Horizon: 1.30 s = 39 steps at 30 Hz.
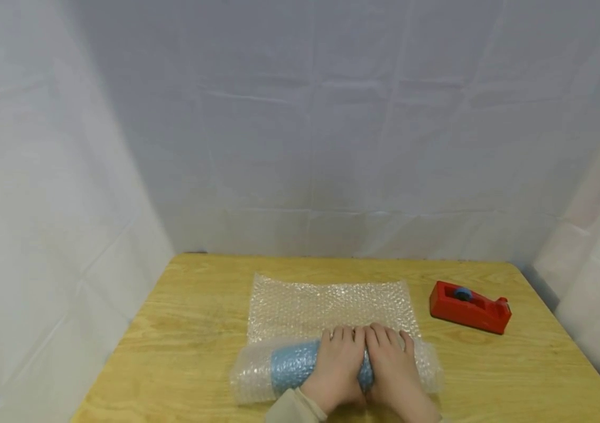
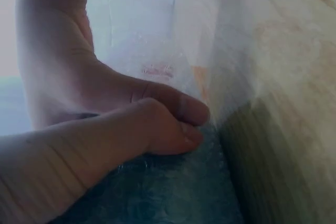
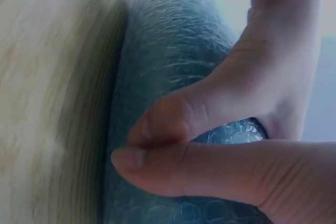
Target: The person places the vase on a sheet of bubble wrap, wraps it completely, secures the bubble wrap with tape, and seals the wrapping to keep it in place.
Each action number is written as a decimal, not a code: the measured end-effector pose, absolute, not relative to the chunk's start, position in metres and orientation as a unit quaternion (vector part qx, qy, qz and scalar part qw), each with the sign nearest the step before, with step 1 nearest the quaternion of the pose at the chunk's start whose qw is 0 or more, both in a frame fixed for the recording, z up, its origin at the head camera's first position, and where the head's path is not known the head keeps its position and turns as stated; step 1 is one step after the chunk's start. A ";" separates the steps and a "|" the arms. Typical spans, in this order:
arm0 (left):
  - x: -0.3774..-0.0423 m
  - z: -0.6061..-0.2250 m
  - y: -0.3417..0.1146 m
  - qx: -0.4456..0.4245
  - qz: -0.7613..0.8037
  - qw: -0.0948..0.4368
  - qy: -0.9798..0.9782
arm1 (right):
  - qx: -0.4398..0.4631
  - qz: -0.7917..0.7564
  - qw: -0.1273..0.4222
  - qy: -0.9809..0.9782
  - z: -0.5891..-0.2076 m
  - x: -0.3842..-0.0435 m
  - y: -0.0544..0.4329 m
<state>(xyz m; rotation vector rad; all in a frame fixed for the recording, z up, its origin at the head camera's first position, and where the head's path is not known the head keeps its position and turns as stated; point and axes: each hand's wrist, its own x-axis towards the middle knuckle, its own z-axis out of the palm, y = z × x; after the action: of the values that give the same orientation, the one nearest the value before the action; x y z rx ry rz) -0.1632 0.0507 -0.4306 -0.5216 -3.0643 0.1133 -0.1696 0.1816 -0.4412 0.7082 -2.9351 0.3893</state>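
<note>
Left hand [image 1: 338, 364] and right hand [image 1: 394, 367] are right next to each other, both gripping the blue roll [image 1: 292, 365], thumbs [image 3: 157, 170] touching on its near side. It's lying crosswise on the table [image 1: 184, 317], kinda close in, with bubble wrap [image 1: 326, 305] flat behind it. Red tape dispenser's [image 1: 470, 314] off to the right.

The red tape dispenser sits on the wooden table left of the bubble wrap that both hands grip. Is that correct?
Not left but right: in the head view, the red tape dispenser sits on the wooden table to the right of the bubble wrap that the left hand and right hand grip.
</note>
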 end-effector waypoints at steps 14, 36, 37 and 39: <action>-0.167 -0.421 0.055 -0.167 0.065 -0.025 -0.983 | 0.213 0.169 0.015 -0.962 -0.442 -0.172 0.183; -0.159 -0.427 0.033 -0.197 -0.017 -0.069 -0.978 | 0.229 0.177 -0.020 -0.957 -0.437 -0.165 0.186; -0.159 -0.428 0.029 -0.199 -0.028 -0.068 -0.977 | 0.229 0.178 -0.022 -0.957 -0.437 -0.165 0.186; -0.159 -0.430 0.021 -0.200 -0.056 -0.071 -0.976 | 0.230 0.180 -0.025 -0.956 -0.437 -0.165 0.187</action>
<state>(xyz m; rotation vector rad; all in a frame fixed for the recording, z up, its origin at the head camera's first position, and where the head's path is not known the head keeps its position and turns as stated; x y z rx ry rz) -0.1591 0.0210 -0.4301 -0.6588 -3.2116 -0.1843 -0.1653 0.1868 -0.4366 0.7347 -3.0514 0.5750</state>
